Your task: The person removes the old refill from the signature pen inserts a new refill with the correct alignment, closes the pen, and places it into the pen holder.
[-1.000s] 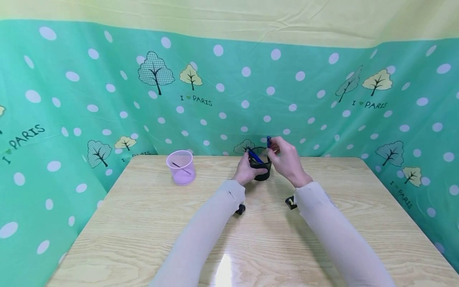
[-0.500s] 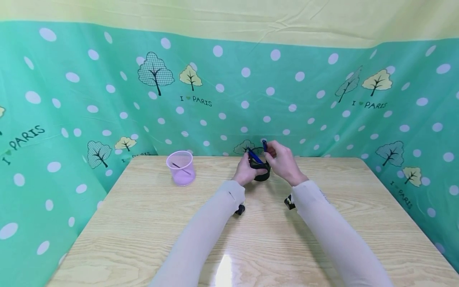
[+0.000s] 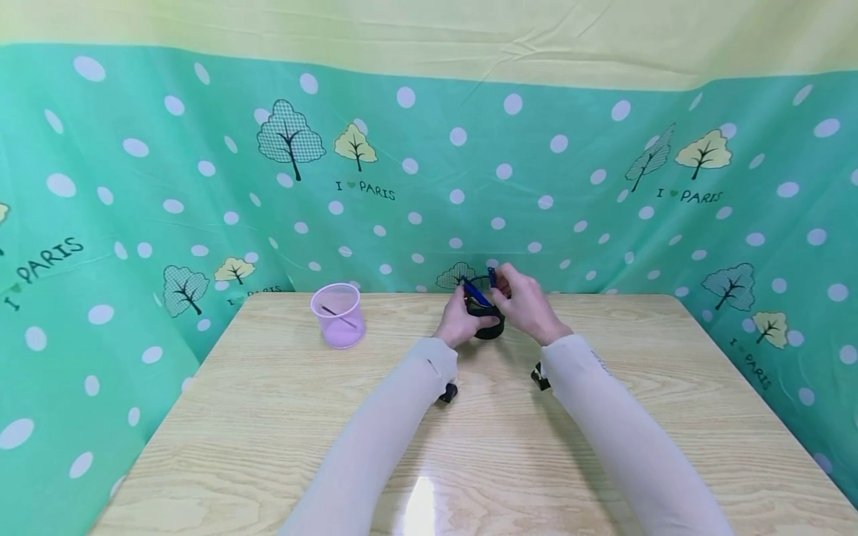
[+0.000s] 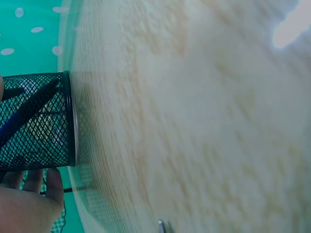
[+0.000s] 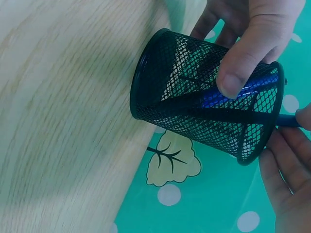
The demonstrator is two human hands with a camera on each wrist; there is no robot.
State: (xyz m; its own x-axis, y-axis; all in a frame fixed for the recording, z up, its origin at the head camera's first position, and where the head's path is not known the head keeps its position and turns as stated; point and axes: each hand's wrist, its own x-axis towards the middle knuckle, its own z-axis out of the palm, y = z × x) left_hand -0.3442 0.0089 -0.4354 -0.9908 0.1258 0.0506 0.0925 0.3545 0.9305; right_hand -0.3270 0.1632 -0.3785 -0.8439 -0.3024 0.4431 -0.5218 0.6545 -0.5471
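A black mesh pen holder [image 3: 488, 330] stands on the table near its far edge. My left hand [image 3: 459, 320] grips it from the left, the thumb [image 5: 233, 80] lying across the mesh in the right wrist view. Inside leans a blue pen [image 3: 477, 292], which shows through the mesh. My right hand [image 3: 529, 304] pinches the upper end of a second blue pen [image 5: 287, 121] at the rim, and the rest of that pen reaches down inside the holder. In the left wrist view, the mesh holder [image 4: 39, 121] sits at the left edge with fingers below it.
To the left on the wooden table [image 3: 268, 417] is a purple cup [image 3: 342, 331] with a thin dark stick-like thing slanting inside. A green dotted curtain [image 3: 402, 193] hangs right behind the table's far edge. Small black devices [image 3: 448, 392] show under both wrists.
My right hand has shifted a little left and down, and the pen in it sits lower in the mesh holder. The left hand and the holder have stayed in place.
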